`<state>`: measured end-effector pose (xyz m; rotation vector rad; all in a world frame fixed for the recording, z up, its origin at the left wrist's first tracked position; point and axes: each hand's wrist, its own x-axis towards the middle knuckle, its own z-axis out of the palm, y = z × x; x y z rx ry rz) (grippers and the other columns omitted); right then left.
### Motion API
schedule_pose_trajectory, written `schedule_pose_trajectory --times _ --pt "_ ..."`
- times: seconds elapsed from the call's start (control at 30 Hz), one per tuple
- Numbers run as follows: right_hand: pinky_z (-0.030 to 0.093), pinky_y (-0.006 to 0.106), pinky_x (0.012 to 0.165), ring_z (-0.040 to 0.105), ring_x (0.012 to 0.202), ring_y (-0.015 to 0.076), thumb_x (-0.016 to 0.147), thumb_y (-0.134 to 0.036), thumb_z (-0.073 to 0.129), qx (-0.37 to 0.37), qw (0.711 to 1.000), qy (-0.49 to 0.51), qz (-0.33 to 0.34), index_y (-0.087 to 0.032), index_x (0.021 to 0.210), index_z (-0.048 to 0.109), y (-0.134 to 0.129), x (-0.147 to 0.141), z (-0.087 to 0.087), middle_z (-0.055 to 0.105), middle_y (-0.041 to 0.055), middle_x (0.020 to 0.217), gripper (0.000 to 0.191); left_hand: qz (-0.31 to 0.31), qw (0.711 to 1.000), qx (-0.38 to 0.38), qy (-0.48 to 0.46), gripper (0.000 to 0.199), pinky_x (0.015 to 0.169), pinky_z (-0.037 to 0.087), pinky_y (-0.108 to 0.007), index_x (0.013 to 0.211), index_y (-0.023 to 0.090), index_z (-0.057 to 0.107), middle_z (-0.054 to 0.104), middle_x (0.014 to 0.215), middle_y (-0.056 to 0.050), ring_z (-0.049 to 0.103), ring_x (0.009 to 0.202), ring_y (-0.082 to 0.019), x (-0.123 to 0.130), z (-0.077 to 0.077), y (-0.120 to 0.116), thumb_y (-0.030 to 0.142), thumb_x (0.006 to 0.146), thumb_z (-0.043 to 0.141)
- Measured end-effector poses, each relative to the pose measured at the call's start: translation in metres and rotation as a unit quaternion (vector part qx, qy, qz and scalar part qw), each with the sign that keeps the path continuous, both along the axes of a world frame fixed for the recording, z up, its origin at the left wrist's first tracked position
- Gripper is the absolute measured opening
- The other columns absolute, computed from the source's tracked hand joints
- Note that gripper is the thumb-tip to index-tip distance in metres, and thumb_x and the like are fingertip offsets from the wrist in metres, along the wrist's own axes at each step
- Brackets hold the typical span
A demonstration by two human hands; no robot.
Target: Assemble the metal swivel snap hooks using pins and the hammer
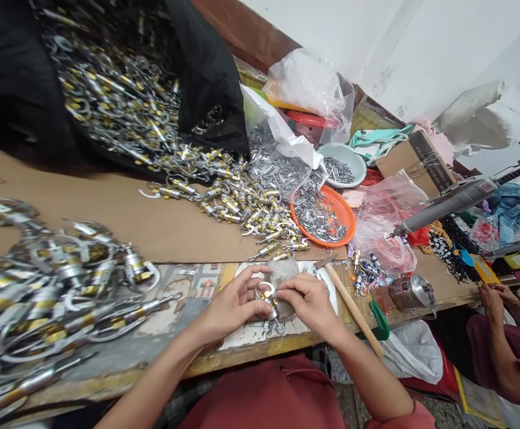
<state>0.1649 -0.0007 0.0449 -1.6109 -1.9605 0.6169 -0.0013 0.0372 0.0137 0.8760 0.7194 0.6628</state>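
Note:
Between my hands is a small silver-and-yellow metal hook fitting (266, 295), with a ring at its lower end. My left hand (235, 301) pinches it from the left with thumb and fingers. On the other side, the closed fingertips of my right hand (309, 302) meet at the fitting's edge; whether they hold a tiny part is hidden. Behind the fitting sits a greyish block (285, 271) on white paper. A hammer (352, 307) with a wooden handle lies right of my right hand. Many similar fittings (237, 205) are heaped beyond the hands.
A second heap of fittings (54, 286) covers the left bench. More spill from a black bag (213, 77). An orange bowl (353, 214) and a grey bowl (362, 164) hold small metal parts. A power screwdriver (448, 205), metal mug (414, 293) and co-worker's hands (495, 298) are rightward.

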Motion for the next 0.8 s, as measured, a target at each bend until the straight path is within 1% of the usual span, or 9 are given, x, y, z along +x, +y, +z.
schedule_pose_trajectory --times 0.07,0.3,0.37,0.5,0.57,0.67,0.8 --pt "0.041 0.022 0.069 0.057 0.071 0.0121 0.084 -0.015 0.058 -0.010 1.000 -0.003 0.006 -0.020 0.077 0.068 0.004 -0.001 0.002 0.064 -0.0014 0.072 0.013 -0.003 1.000 0.003 -0.004 0.052 0.061 0.050 -0.029 0.103 0.023 0.046 0.060 0.073 0.005 0.060 0.061 -0.013 0.000 -0.002 0.000 0.010 0.058 0.069" --pt "0.037 0.023 0.066 0.055 0.070 0.0124 0.085 -0.018 0.058 -0.028 0.994 -0.092 0.051 -0.019 0.081 0.067 0.016 -0.008 0.008 0.062 -0.0011 0.072 0.010 -0.013 1.000 0.013 -0.011 0.052 0.060 0.051 -0.030 0.105 0.023 0.045 0.064 0.076 0.004 0.062 0.060 -0.014 0.001 -0.007 0.001 0.010 0.060 0.068" --pt "0.036 0.022 0.065 0.054 0.069 0.0120 0.085 -0.020 0.057 -0.044 0.994 -0.084 0.060 -0.019 0.080 0.066 0.019 -0.006 0.010 0.061 -0.0017 0.071 0.010 -0.012 1.000 0.010 -0.012 0.052 0.060 0.051 -0.029 0.105 0.022 0.044 0.064 0.076 0.004 0.062 0.060 -0.013 0.001 -0.006 0.001 0.010 0.060 0.068" --pt "0.035 0.019 0.059 0.053 0.065 0.0097 0.085 -0.021 0.057 -0.105 0.991 -0.034 0.069 -0.018 0.077 0.064 0.023 -0.002 0.012 0.060 -0.0038 0.069 0.011 -0.005 1.000 -0.005 -0.012 0.054 0.059 0.050 -0.028 0.105 0.023 0.044 0.061 0.074 0.006 0.061 0.059 -0.013 0.001 -0.004 0.001 0.009 0.059 0.068" --pt "0.035 0.020 0.061 0.054 0.066 0.0103 0.084 -0.020 0.058 -0.090 0.993 -0.050 0.064 -0.019 0.078 0.065 0.022 -0.003 0.010 0.061 -0.0035 0.070 0.009 -0.009 1.000 -0.006 -0.012 0.054 0.060 0.050 -0.029 0.105 0.023 0.043 0.061 0.074 0.006 0.061 0.060 -0.013 0.001 -0.004 0.000 0.009 0.059 0.067" --pt "0.036 0.023 0.067 0.055 0.071 0.0125 0.082 -0.018 0.060 -0.027 0.992 -0.105 0.056 -0.020 0.080 0.066 0.017 -0.008 0.002 0.063 -0.0015 0.073 0.008 -0.013 1.000 0.002 -0.012 0.055 0.060 0.049 -0.029 0.106 0.022 0.043 0.063 0.074 0.004 0.060 0.061 -0.013 0.001 -0.005 0.000 0.009 0.059 0.067" --pt "0.035 0.026 0.066 0.053 0.072 0.0146 0.085 -0.020 0.056 0.047 0.986 -0.152 0.055 -0.022 0.086 0.069 0.009 -0.011 -0.008 0.061 0.0011 0.073 0.013 -0.012 1.000 0.009 -0.008 0.053 0.058 0.047 -0.028 0.105 0.022 0.044 0.063 0.073 0.004 0.058 0.060 -0.013 0.001 -0.005 0.000 0.011 0.059 0.068"
